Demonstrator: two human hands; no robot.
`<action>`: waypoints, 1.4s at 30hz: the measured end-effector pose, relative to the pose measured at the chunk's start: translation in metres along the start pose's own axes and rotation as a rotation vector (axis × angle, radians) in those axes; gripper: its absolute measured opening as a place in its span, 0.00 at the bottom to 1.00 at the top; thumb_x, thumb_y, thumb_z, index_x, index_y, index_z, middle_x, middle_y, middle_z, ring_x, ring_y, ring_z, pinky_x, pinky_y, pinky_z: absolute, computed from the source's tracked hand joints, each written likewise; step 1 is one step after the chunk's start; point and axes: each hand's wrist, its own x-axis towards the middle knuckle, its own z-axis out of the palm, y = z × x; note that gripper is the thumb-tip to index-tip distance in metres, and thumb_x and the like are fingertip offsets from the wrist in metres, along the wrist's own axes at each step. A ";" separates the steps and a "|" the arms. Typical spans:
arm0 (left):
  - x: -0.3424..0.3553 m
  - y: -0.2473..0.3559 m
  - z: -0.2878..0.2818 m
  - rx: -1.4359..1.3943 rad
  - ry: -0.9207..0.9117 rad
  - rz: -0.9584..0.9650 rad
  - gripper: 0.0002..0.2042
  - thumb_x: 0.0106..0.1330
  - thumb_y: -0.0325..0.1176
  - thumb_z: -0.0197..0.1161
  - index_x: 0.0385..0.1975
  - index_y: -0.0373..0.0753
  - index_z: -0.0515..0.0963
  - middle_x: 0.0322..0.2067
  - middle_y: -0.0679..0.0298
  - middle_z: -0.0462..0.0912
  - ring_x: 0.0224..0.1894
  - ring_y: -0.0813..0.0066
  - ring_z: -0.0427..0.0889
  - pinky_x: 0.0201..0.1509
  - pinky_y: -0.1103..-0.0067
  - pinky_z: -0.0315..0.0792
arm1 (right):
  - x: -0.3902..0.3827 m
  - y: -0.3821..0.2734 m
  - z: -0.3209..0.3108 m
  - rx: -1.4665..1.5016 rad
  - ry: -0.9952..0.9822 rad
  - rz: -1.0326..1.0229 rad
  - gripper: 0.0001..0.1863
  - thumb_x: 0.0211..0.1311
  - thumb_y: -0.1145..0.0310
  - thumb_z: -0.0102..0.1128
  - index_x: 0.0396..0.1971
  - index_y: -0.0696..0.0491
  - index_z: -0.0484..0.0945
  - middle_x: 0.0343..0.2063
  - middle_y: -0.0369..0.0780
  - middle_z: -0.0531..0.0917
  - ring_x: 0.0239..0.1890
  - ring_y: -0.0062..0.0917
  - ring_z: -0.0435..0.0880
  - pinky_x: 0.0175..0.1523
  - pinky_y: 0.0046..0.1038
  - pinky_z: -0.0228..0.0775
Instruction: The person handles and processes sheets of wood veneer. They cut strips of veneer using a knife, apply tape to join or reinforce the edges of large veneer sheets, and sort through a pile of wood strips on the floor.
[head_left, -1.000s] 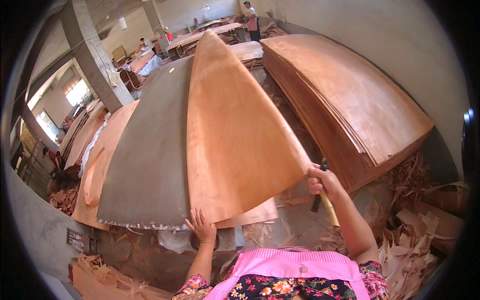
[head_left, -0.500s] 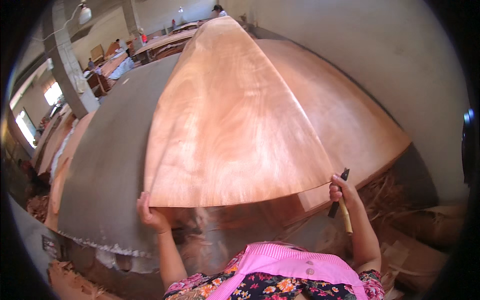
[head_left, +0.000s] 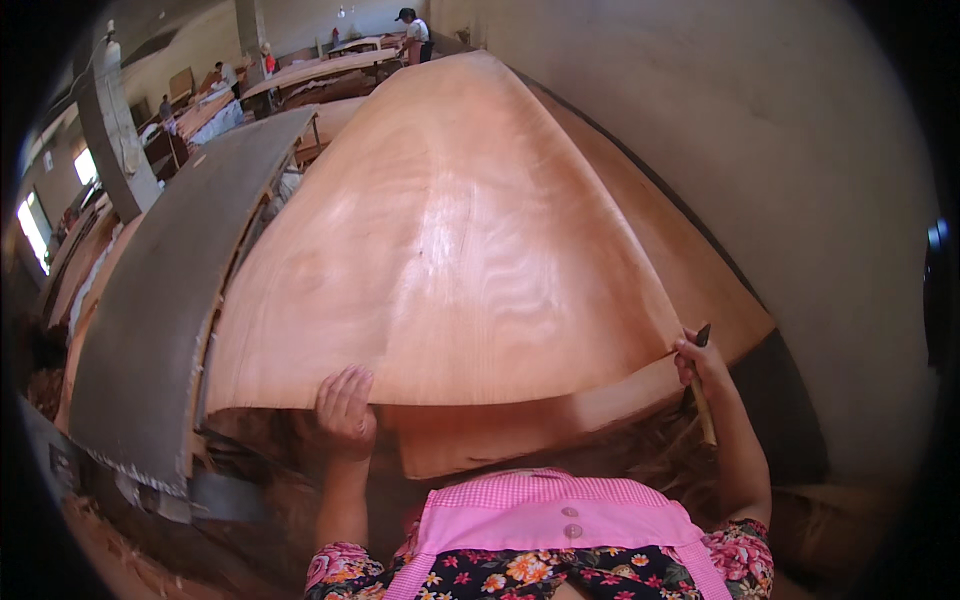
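A large, thin reddish-brown wood veneer sheet point(head_left: 440, 250) spreads out in front of me, its surface bowed and its near edge raised. My left hand point(head_left: 347, 412) grips that near edge left of the middle, fingers over the top and thumb hidden. At the sheet's right corner my right hand point(head_left: 702, 362) is closed on the edge. It also holds a tool point(head_left: 706, 412) with a light wooden handle and a dark head, mostly hidden by the fingers. Below the raised edge lies another veneer sheet point(head_left: 500, 435).
A long dark grey panel point(head_left: 170, 300) lies to the left. On the right runs a plain wall point(head_left: 800, 180). Wood scraps point(head_left: 665, 445) lie below the sheets. Farther back are a concrete pillar point(head_left: 118, 140), stacked boards point(head_left: 320, 72) and a person in a dark cap point(head_left: 415, 38).
The upper sheet has spread wider to the left over the grey panel's side. My left hand has shifted right along its edge. The right hand keeps the corner and the tool.
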 end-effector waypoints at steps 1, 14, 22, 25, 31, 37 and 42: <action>-0.010 0.030 0.020 0.008 -0.026 -0.033 0.15 0.44 0.15 0.47 0.31 0.33 0.76 0.33 0.55 0.79 0.41 0.60 0.77 0.47 0.67 0.68 | 0.009 -0.002 -0.032 -0.039 0.012 -0.013 0.18 0.56 0.69 0.50 0.46 0.58 0.69 0.12 0.32 0.68 0.08 0.14 0.63 0.12 0.16 0.56; -0.085 0.227 0.181 -0.036 -0.327 -0.163 0.12 0.46 0.23 0.51 0.32 0.37 0.75 0.38 0.58 0.77 0.44 0.60 0.74 0.49 0.65 0.66 | 0.083 -0.019 -0.260 -0.216 0.221 -0.088 0.27 0.52 0.77 0.52 0.55 0.56 0.63 0.11 0.33 0.69 0.08 0.15 0.62 0.12 0.18 0.53; -0.139 0.244 0.219 0.019 -0.732 -0.297 0.25 0.48 0.23 0.51 0.51 0.45 0.66 0.55 0.62 0.65 0.59 0.62 0.60 0.61 0.60 0.50 | 0.118 0.097 -0.331 -0.774 0.395 -0.297 0.22 0.53 0.76 0.52 0.52 0.55 0.67 0.29 0.43 0.78 0.27 0.29 0.76 0.32 0.28 0.67; -0.149 0.248 0.224 0.044 -0.780 -0.292 0.26 0.48 0.24 0.51 0.53 0.47 0.65 0.56 0.63 0.64 0.60 0.63 0.58 0.61 0.58 0.47 | 0.123 0.130 -0.332 -0.924 0.565 -0.251 0.19 0.51 0.69 0.58 0.44 0.60 0.71 0.36 0.51 0.77 0.37 0.39 0.75 0.44 0.31 0.65; -0.147 0.251 0.228 0.048 -0.793 -0.198 0.23 0.51 0.28 0.51 0.51 0.47 0.67 0.55 0.63 0.65 0.60 0.63 0.59 0.60 0.55 0.47 | 0.130 0.173 -0.340 -0.880 0.513 -0.063 0.20 0.49 0.69 0.59 0.45 0.54 0.73 0.38 0.49 0.77 0.42 0.38 0.76 0.45 0.32 0.66; -0.140 0.268 0.206 0.084 -0.819 -0.116 0.20 0.51 0.31 0.51 0.47 0.46 0.71 0.51 0.63 0.69 0.56 0.63 0.64 0.57 0.53 0.51 | 0.093 0.203 -0.351 -0.872 0.503 0.053 0.25 0.47 0.67 0.61 0.49 0.48 0.71 0.43 0.47 0.75 0.46 0.36 0.73 0.48 0.31 0.65; -0.138 0.289 0.187 0.110 -0.819 -0.164 0.19 0.53 0.33 0.49 0.47 0.46 0.70 0.50 0.61 0.69 0.55 0.63 0.66 0.56 0.53 0.52 | 0.052 0.204 -0.354 -0.748 0.511 0.109 0.23 0.47 0.62 0.61 0.48 0.46 0.73 0.46 0.47 0.74 0.50 0.39 0.69 0.52 0.32 0.62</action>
